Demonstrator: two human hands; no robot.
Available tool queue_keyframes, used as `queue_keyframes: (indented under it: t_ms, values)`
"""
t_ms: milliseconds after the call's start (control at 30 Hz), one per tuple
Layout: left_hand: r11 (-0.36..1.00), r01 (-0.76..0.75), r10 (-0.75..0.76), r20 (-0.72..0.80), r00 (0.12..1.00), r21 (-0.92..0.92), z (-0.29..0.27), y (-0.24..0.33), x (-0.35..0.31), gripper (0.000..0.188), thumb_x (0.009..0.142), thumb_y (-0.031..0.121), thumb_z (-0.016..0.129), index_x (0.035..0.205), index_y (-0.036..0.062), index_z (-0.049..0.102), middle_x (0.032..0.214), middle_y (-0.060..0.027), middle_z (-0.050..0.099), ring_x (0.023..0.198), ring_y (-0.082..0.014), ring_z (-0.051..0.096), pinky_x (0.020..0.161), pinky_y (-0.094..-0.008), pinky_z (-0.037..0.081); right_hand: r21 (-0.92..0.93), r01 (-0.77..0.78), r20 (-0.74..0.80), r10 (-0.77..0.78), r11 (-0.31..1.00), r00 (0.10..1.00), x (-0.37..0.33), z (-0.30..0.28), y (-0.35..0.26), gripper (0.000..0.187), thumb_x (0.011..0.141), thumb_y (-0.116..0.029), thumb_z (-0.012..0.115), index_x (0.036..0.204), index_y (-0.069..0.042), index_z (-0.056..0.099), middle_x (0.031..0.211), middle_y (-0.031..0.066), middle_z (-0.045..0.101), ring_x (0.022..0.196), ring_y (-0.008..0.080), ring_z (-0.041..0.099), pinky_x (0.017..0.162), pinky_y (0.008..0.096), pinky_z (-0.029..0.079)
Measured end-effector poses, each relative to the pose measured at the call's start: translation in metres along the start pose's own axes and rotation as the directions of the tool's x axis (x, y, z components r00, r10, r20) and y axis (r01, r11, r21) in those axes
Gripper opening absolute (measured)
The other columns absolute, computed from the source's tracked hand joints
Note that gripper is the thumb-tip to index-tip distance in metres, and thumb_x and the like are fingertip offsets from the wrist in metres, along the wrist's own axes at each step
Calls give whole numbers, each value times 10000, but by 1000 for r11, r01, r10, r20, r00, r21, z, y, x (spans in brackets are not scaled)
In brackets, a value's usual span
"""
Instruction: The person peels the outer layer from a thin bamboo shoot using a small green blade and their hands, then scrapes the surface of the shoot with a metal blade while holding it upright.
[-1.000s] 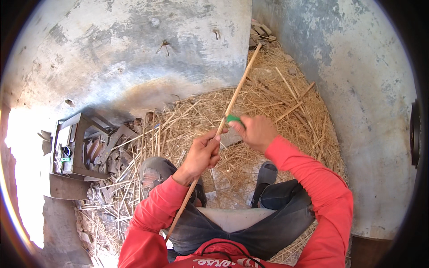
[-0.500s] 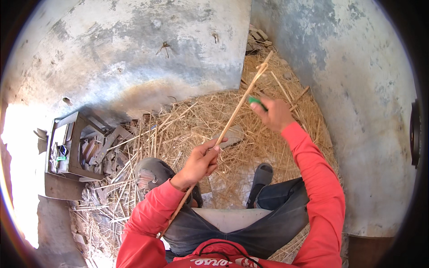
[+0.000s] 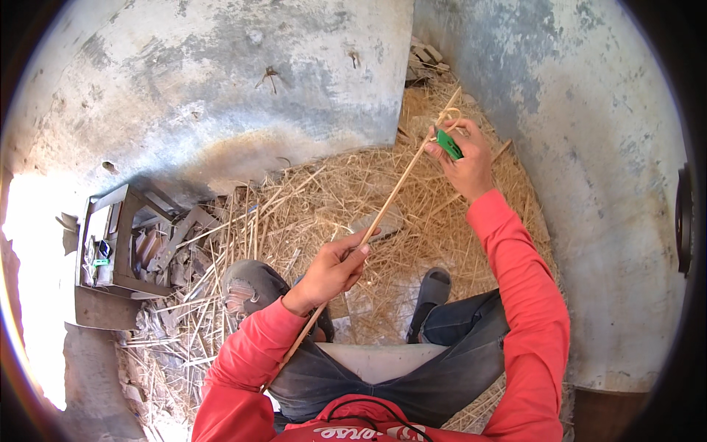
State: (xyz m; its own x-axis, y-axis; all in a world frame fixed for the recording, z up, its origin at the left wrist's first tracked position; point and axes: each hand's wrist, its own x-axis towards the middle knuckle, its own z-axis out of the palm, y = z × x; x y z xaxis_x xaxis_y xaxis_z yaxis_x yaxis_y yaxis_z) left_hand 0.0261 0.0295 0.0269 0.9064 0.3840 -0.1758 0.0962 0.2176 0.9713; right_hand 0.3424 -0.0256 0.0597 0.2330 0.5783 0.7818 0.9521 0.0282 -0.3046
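Note:
A long thin wooden stick (image 3: pixel 401 180) slants from beside my left thigh up to the far right. My left hand (image 3: pixel 335 271) is closed round its middle, thumb lying along it. Near the far end my right hand (image 3: pixel 465 156) grips a green-handled cutter (image 3: pixel 448 145), its tip against the stick. A thin curled shaving (image 3: pixel 451 114) stands off the stick there, close to my right fingers. The blade is too small to make out clearly.
Straw and split strips (image 3: pixel 294 195) cover the floor between grey, stained walls (image 3: pixel 589 184). A wooden frame (image 3: pixel 110 280) with odds and ends stands at the left. My dark sandal (image 3: pixel 433 291) rests on the floor ahead; bricks (image 3: pixel 426 60) lie in the far corner.
My right hand has moved up and away along the stick, bringing the green cutter to its far end. The shaving curls out more. The stick's far end has shifted slightly right.

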Motion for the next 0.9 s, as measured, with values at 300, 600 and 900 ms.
queue_keyframes:
  t_ms: [300,600,900]
  values:
    - [991,-3,5,-11,1000,132,3,-10,6,454,1089,210,490,1508,37,459,586,82,373,470,-26,355,455,-218,306,366,-585,216,545,724,810,-2,-3,33,350,1001,-349,642,920,-13,701,804,68,683,639,106,615,603,278,480]
    - [964,-26,78,-190,979,263,-3,-21,13,462,1067,206,544,1492,32,486,629,88,416,538,-16,387,486,-221,331,0,-418,573,343,909,745,-20,-18,-58,730,983,-672,429,827,-13,704,615,117,613,566,300,619,558,448,478]
    - [988,-4,53,-315,947,154,-7,-20,12,430,1046,183,577,1427,-14,543,643,68,463,554,-21,405,491,-230,328,-2,-226,725,157,974,671,-63,15,-113,641,1002,-588,455,761,-40,685,661,222,647,655,417,668,604,526,519]
